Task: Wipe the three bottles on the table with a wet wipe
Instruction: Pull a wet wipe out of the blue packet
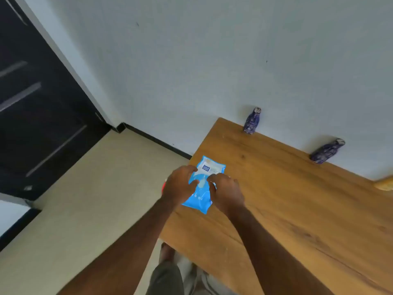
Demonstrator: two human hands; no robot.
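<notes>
A blue wet wipe pack [207,170] lies near the left edge of the wooden table [287,205]. My left hand [179,185] rests on the pack's left side, fingers curled over it. My right hand [226,192] pinches at the pack's middle, where the flap is; whether a wipe is in the fingers is hidden. Two dark blue patterned bottles stand against the wall at the table's far edge: one [251,121] near the far left corner, another [327,151] further right. No third bottle is in view.
A white wall runs behind the table. A yellowish object [385,184] pokes in at the right edge. A red thing [163,186] shows beside my left hand, off the table's edge. Beige floor and a dark door [38,116] lie to the left.
</notes>
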